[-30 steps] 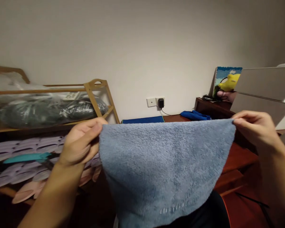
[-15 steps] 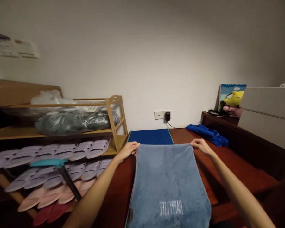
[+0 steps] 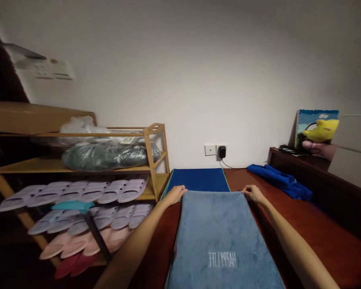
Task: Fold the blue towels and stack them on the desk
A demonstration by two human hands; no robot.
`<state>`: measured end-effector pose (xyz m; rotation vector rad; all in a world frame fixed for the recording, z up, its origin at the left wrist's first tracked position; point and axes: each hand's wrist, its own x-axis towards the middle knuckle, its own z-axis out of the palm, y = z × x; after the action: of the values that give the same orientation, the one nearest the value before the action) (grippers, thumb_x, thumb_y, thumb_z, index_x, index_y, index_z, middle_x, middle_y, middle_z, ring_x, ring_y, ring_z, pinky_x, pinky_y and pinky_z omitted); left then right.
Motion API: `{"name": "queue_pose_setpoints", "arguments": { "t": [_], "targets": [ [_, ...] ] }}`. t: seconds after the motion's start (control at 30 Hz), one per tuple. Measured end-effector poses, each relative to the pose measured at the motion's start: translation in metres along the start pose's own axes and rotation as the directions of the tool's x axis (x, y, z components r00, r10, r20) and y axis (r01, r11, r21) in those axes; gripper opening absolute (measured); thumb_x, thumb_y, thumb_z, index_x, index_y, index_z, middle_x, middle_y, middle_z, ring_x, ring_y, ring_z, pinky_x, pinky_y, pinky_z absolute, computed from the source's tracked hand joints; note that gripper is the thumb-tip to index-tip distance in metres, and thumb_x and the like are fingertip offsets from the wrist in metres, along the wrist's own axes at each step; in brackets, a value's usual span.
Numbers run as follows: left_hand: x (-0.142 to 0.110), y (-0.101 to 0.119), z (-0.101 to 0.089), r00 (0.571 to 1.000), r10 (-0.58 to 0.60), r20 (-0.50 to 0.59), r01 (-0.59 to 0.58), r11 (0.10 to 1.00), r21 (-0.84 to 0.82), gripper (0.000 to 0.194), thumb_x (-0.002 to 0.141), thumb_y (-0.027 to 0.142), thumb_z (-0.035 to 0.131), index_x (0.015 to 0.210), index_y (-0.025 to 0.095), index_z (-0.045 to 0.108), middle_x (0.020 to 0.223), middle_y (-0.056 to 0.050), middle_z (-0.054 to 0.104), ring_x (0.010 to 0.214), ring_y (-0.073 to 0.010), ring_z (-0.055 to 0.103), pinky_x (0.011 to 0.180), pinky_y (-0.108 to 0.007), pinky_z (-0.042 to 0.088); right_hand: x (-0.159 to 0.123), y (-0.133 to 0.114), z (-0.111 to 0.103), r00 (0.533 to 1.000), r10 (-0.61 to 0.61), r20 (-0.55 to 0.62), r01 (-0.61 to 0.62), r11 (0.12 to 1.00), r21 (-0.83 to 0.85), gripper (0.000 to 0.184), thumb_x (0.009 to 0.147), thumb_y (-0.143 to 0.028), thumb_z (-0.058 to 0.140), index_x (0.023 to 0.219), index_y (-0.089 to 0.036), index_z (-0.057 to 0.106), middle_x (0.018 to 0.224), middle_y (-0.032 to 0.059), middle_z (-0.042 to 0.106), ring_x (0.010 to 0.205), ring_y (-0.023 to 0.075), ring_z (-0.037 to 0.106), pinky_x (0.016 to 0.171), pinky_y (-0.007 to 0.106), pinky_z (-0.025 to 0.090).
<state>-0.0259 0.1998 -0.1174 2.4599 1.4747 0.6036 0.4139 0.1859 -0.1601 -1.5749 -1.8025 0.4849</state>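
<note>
A grey-blue plush towel (image 3: 219, 224) with white "HAPPY LIFE" lettering, which reads mirrored, stretches toward me over the reddish-brown wooden surface. My left hand (image 3: 175, 195) pinches its far left corner. At the far right corner, the fingers of my right hand (image 3: 254, 194) are closed on the fabric. The top edge is drawn nearly straight between both hands. Just behind that edge lies a flat dark blue mat (image 3: 198, 179) with green trim. The towel's near end runs out of view at the bottom.
Left stands a wooden rack (image 3: 156, 160) with lilac slippers (image 3: 108, 190) and a plastic-wrapped bundle (image 3: 105, 154); a turquoise-topped handle (image 3: 75, 206) rises before it. A blue cloth (image 3: 279, 180) lies right, beside a raised ledge (image 3: 327, 178). A black plug (image 3: 222, 151) sits in the wall socket.
My view has turned slightly left, so the surroundings sit farther right. Both hands appear a little lower and closer together, still holding the towel's corners, and the towel now looks laid flatter.
</note>
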Motion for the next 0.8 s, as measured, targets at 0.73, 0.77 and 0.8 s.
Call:
{"name": "queue_pose_setpoints", "arguments": {
  "t": [0.73,0.77,0.8],
  "targets": [
    [0.009,0.065,0.064,0.944,0.227,0.238,-0.270,0.948,0.168,0.061,0.095,0.053,0.020,0.147,0.021,0.018,0.154,-0.007,0.017,0.141,-0.0223,0.011,0.112,-0.043,0.013,-0.025,-0.078,0.066,0.912,-0.224,0.344,0.335,0.890,-0.309,0.064,0.089,-0.065,0.024,0.144,-0.032,0.029,0.152,0.0034,0.021,0.140,0.0211,0.017,0.111,0.043,0.014],
    [0.009,0.064,0.068,0.948,0.199,0.249,-0.244,0.956,0.163,0.062,0.094,0.055,0.019,0.147,0.022,0.019,0.153,-0.007,0.018,0.141,-0.0225,0.012,0.112,-0.044,0.012,-0.027,-0.080,0.069,0.902,-0.210,0.377,0.338,0.887,-0.315,0.067,0.089,-0.066,0.021,0.145,-0.030,0.027,0.153,0.0048,0.018,0.141,0.0219,0.013,0.111,0.046,0.011],
    [0.009,0.064,0.072,0.950,0.182,0.255,-0.227,0.961,0.161,0.062,0.094,0.056,0.018,0.147,0.023,0.021,0.153,-0.006,0.019,0.141,-0.0225,0.014,0.112,-0.045,0.011,-0.028,-0.080,0.070,0.898,-0.195,0.394,0.334,0.886,-0.321,0.068,0.088,-0.067,0.019,0.145,-0.030,0.026,0.153,0.0056,0.016,0.141,0.0224,0.011,0.111,0.048,0.010]
  ]
}}
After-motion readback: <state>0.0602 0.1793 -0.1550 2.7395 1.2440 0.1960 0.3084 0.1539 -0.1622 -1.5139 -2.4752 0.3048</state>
